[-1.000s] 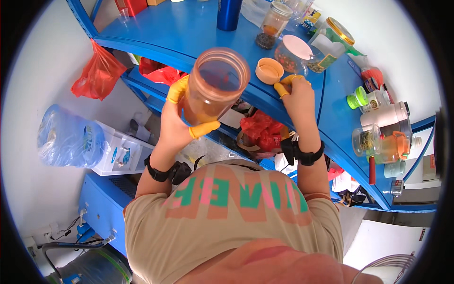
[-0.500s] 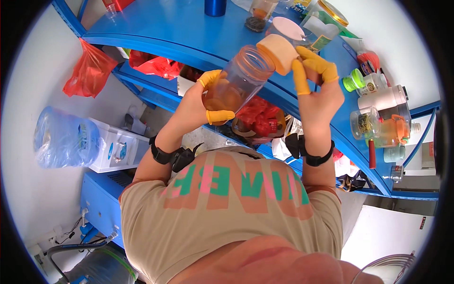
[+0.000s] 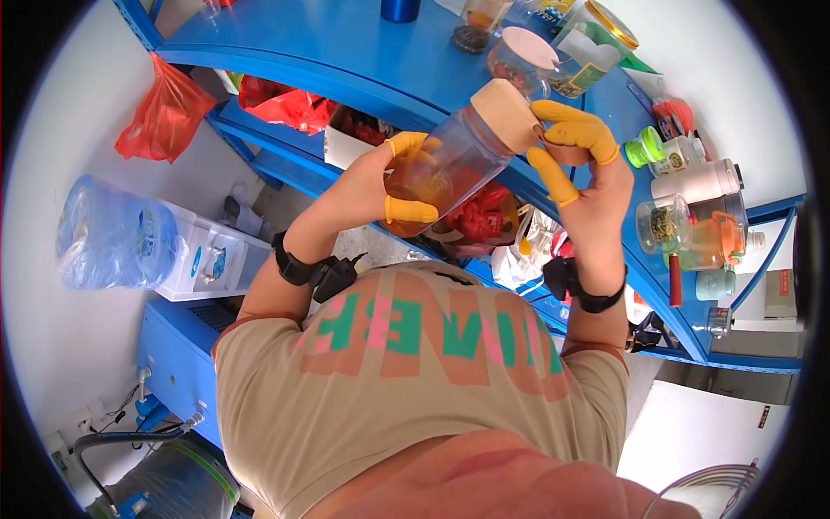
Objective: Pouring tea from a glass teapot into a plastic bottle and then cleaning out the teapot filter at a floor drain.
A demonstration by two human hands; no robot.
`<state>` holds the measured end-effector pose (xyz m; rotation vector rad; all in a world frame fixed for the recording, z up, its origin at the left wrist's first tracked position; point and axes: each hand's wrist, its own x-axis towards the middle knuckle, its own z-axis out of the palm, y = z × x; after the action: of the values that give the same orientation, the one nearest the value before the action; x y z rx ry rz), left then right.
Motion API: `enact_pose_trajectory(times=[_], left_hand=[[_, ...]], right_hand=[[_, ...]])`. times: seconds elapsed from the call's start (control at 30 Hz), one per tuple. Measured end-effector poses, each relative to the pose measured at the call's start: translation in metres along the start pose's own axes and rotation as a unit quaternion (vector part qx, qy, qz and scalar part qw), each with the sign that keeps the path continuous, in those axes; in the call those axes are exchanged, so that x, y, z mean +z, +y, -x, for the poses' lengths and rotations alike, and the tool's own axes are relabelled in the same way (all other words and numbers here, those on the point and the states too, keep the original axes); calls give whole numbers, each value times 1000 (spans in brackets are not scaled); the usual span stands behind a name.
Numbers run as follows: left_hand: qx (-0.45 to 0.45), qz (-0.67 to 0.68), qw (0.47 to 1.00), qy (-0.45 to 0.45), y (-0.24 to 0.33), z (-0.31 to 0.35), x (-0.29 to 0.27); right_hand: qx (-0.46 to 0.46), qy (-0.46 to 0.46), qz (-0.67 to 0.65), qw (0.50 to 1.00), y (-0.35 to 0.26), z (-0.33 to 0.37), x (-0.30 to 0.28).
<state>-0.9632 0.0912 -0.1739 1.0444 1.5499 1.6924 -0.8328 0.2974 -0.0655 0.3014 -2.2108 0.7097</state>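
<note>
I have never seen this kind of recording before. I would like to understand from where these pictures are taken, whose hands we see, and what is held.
There is no robot here. A person wears two fisheye cameras on the head; all the pictures come from the left one, looking down, so straight edges bend near the rim. The person's shirt shows below.

Both hands wear yellow covers on some fingers. The left hand holds a tilted, see-through jar. The right hand holds a peach-coloured lid at its mouth; whether it is tight, I cannot tell.

On the blue shelf stand a pink-lidded jar, a gold-lidded jar and other containers.
</note>
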Motion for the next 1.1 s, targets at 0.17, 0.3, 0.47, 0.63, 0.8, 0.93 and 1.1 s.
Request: enact_pose_trajectory(times=[0.17,0.3,0.47,0.63,0.8,0.93,1.1], left_hand=[[-8,25,998,-53,8,4,0],[14,-13,995,-93,14,4,2],[10,-31,992,-119,21,2,4],[15,-12,987,-157,15,-5,1],[-3,-24,984,-175,21,-10,3],[19,-60,989,-136,19,-9,6],[116,-227,967,-27,27,-6,17]], right_hand=[[41,-96,-132,986,4,-9,-26],[17,-251,-18,968,-2,-14,-41],[111,-336,-109,929,0,-12,-50],[20,-321,-23,947,7,-9,-58],[61,-330,-71,939,4,-6,-58],[113,-311,-94,939,0,-3,-56],[296,-271,-63,914,-12,-5,-54]])
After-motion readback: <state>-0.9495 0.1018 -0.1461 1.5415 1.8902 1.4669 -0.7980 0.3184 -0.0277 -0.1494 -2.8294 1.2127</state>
